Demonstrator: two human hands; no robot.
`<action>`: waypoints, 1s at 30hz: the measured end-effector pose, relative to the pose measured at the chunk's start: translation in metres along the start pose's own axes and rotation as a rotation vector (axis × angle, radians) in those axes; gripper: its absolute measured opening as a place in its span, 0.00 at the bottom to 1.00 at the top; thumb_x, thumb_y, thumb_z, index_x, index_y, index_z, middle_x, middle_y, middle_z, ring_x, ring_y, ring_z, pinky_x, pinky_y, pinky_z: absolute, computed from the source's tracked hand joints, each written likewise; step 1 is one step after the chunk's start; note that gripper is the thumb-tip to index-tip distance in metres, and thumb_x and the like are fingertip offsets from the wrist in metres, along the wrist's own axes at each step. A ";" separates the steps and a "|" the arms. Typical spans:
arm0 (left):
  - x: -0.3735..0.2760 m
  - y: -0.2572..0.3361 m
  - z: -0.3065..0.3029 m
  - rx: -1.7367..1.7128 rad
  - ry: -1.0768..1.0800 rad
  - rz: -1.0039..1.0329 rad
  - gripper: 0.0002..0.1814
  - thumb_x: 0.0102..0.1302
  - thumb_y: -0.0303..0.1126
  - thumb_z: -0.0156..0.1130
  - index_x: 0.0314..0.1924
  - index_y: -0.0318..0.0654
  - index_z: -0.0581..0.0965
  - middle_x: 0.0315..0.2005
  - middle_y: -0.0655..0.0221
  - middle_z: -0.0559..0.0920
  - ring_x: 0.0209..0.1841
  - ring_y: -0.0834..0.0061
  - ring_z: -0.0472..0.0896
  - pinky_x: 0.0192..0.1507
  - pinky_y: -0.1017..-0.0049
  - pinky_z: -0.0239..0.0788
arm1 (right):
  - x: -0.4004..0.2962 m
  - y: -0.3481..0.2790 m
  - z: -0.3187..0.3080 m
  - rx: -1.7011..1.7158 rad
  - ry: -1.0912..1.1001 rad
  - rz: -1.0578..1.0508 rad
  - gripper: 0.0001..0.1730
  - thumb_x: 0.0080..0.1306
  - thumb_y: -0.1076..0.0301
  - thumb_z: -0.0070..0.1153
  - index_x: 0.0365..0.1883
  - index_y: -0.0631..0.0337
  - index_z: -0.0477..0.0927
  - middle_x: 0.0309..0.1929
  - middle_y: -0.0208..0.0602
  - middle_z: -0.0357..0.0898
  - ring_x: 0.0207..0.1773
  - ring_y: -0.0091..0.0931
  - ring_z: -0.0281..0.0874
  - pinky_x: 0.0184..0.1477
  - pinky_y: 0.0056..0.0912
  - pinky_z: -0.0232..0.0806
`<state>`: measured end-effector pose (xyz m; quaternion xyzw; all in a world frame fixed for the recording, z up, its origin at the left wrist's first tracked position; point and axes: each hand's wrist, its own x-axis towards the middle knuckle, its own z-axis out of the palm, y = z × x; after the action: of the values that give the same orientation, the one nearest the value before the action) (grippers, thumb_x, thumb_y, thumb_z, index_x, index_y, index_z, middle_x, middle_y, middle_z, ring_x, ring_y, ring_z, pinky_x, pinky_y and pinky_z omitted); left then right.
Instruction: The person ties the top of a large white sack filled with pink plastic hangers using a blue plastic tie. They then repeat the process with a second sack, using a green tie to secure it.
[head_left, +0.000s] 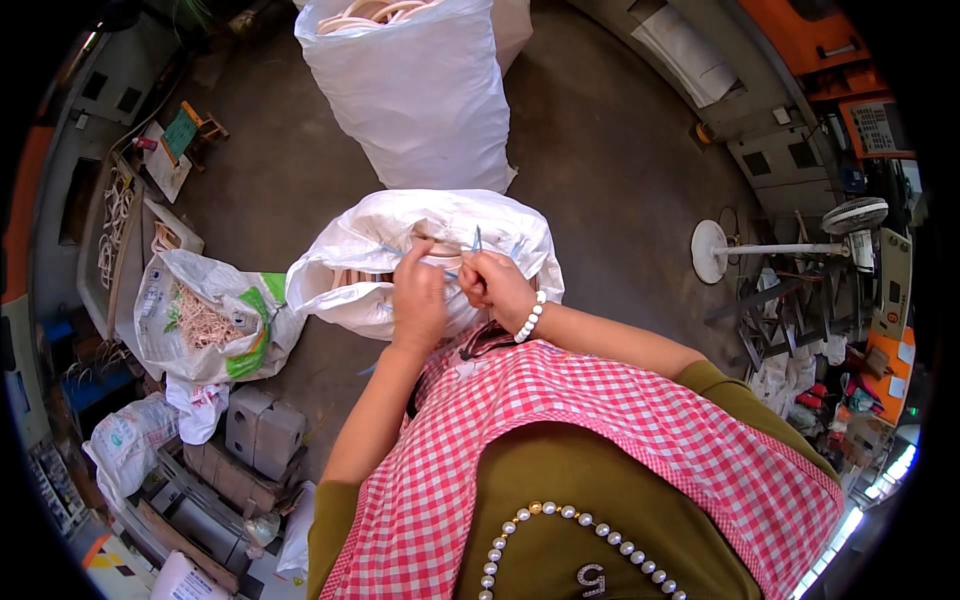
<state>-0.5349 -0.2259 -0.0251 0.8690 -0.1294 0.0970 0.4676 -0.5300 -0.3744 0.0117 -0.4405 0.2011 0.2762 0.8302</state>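
In front of me stands a white woven sack (352, 217), its mouth partly gathered, with pale pink plastic pieces (352, 278) showing inside. A blue cord (450, 274) crosses the opening. My left hand (421, 289) is at the left part of the mouth, thumb up, its fingers curled down and hidden from view; whether it grips the cord or the sack's edge I cannot tell. My right hand (499, 285), with a white bead bracelet at the wrist, is closed on the blue cord, whose end sticks up above the fingers.
A tall white sack (420, 97) of pale hoop-like pieces stands just beyond. To the left lies an open sack (259, 322) holding pale scraps, near grey metal blocks (262, 431). A white pedestal fan (787, 249) and dark metal frames (780, 315) are at the right.
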 end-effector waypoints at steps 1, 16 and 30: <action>-0.004 0.008 -0.016 -0.227 0.026 -0.271 0.17 0.71 0.39 0.45 0.28 0.35 0.69 0.37 0.61 0.77 0.40 0.64 0.75 0.46 0.64 0.65 | 0.001 0.000 0.000 -0.010 0.010 -0.010 0.16 0.67 0.62 0.43 0.20 0.56 0.65 0.16 0.26 0.62 0.14 0.16 0.51 0.18 0.21 0.46; 0.013 0.080 -0.005 -0.870 -0.012 -0.932 0.22 0.74 0.47 0.43 0.26 0.42 0.68 0.17 0.77 0.66 0.19 0.87 0.60 0.22 0.82 0.53 | 0.008 0.014 0.007 0.005 0.163 0.135 0.15 0.65 0.59 0.44 0.21 0.55 0.69 0.18 0.28 0.69 0.17 0.21 0.63 0.20 0.22 0.56; 0.039 0.094 -0.046 0.518 -0.492 0.241 0.10 0.64 0.34 0.54 0.33 0.34 0.74 0.31 0.59 0.77 0.34 0.63 0.79 0.30 0.63 0.71 | 0.019 0.007 -0.011 -1.126 -0.238 -0.531 0.10 0.65 0.67 0.52 0.41 0.60 0.79 0.36 0.28 0.80 0.41 0.21 0.77 0.44 0.26 0.69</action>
<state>-0.5301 -0.2425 0.0855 0.9342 -0.3105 -0.0306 0.1728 -0.5213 -0.3750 -0.0098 -0.8110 -0.1847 0.1713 0.5281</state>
